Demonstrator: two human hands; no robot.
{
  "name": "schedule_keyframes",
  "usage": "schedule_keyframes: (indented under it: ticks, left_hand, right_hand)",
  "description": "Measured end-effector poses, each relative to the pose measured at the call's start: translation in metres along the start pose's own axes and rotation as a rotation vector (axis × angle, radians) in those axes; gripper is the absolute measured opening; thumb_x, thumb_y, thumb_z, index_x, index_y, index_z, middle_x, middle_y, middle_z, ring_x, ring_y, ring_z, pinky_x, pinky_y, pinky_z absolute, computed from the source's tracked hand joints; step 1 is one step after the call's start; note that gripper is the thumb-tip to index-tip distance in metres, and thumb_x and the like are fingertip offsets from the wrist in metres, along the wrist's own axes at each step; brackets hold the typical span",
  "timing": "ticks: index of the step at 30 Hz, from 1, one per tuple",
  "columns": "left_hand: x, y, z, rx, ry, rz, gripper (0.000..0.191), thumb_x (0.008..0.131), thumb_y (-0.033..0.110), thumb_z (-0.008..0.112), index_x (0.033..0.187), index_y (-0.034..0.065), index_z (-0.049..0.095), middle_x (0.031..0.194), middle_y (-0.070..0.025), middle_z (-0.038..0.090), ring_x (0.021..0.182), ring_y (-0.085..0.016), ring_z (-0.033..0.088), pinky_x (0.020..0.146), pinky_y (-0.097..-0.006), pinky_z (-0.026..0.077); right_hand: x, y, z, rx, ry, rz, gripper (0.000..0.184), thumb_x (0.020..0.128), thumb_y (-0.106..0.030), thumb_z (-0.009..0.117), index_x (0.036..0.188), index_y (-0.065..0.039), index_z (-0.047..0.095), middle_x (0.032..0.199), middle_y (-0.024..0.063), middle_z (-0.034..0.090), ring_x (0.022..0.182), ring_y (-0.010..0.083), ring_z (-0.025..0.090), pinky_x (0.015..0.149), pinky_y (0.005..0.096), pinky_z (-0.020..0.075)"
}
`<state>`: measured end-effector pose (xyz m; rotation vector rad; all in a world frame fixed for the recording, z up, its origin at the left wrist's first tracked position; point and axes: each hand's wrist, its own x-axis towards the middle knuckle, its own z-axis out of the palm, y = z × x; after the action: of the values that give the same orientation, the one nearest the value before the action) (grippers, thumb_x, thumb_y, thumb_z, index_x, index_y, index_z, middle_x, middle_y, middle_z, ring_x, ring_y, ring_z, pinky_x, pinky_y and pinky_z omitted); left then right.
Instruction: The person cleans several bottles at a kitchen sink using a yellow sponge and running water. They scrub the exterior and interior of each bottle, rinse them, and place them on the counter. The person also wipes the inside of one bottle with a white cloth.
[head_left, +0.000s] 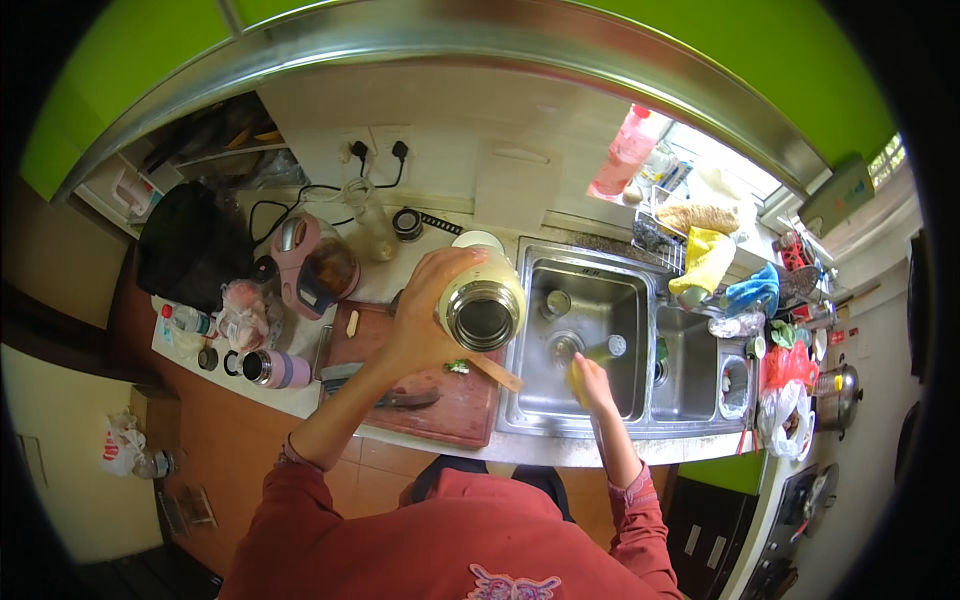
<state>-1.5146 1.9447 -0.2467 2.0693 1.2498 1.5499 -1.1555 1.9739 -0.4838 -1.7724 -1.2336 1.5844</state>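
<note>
My left hand (421, 319) grips a pale yellow vacuum flask (456, 289) round its side. The flask's open steel mouth (481, 315) faces up toward me, and it has no lid on. Over the larger bowl of the steel sink (540, 382), my right hand (594, 384) is closed on a slim yellow item (576, 381), too blurred to name. Beyond those fingers a greenish, translucent piece with a pale round end (616, 345) shows; whether it joins the yellow item I cannot tell. A small round cup-like thing (556, 304) lies in the same bowl.
Left of the sink, a wooden cutting board (457, 412) holds a knife (409, 399). Farther left are a pink electric kettle (300, 259), a lilac flask (279, 369) and a glass bottle (367, 217). A yellow cloth (703, 259) hangs from a rack behind the sink.
</note>
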Motion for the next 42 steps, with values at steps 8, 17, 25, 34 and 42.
schedule_keyframes:
  ticks: [8, 17, 25, 34, 42]
  left_hand:
    - [0.021, 0.023, 0.067, 0.029, -0.146, 0.008, 0.079, 0.060, 0.015, 0.090, 0.131, 0.0064, 0.058, 0.129, -0.0139, 0.060, 0.122, -0.035, 0.056, 0.105, -0.0459, 0.045]
    - [0.045, 0.030, 0.197, 0.609, -0.616, -0.072, 0.093, 0.048, 0.018, 0.090, 0.134, 0.0115, 0.055, 0.115, -0.0129, 0.056, 0.112, -0.029, 0.058, 0.095, -0.0442, 0.043]
    - [0.050, 0.019, 0.298, 1.524, -0.870, 0.190, 0.043, 0.081, 0.017, 0.069, 0.123, 0.0140, 0.059, 0.117, -0.0099, 0.054, 0.113, -0.026, 0.053, 0.101, -0.0477, 0.037]
    - [0.052, -0.021, 0.294, 0.264, -0.698, -0.421, 0.094, 0.048, 0.015, 0.091, 0.134, 0.0106, 0.054, 0.124, -0.0103, 0.058, 0.117, -0.033, 0.059, 0.105, -0.0442, 0.046]
    - [-0.021, 0.032, 0.299, -0.098, -0.079, -0.343, 0.104, 0.054, 0.011, 0.096, 0.142, 0.0079, 0.042, 0.140, -0.0146, 0.050, 0.129, -0.028, 0.053, 0.112, -0.0417, 0.041]
  right_hand:
    - [-0.006, 0.003, -0.042, 0.133, -0.043, 0.027, 0.047, 0.102, -0.049, 0.057, 0.089, -0.005, 0.065, 0.067, 0.0042, 0.061, 0.050, 0.0137, 0.055, 0.044, 0.0288, 0.0425]
    - [0.033, 0.024, -0.095, -0.132, 0.013, -0.101, 0.060, 0.095, -0.058, 0.060, 0.105, 0.001, 0.072, 0.088, 0.0184, 0.072, 0.080, 0.0273, 0.072, 0.073, 0.0386, 0.0554]
    - [0.049, 0.035, -0.110, -0.209, -0.040, -0.180, 0.066, 0.090, -0.065, 0.061, 0.106, -0.002, 0.073, 0.102, 0.0260, 0.073, 0.103, 0.0426, 0.069, 0.091, 0.0463, 0.0527]
    - [0.083, -0.036, -0.239, -0.486, 0.477, -0.554, 0.049, 0.090, -0.047, 0.069, 0.118, -0.007, 0.061, 0.128, 0.0179, 0.060, 0.090, 0.0415, 0.069, 0.079, 0.0519, 0.0551]
    - [0.124, -0.054, -0.310, -0.900, 0.485, -0.536, 0.053, 0.087, -0.042, 0.073, 0.125, -0.005, 0.062, 0.148, 0.0107, 0.053, 0.101, 0.0402, 0.070, 0.085, 0.0477, 0.0568]
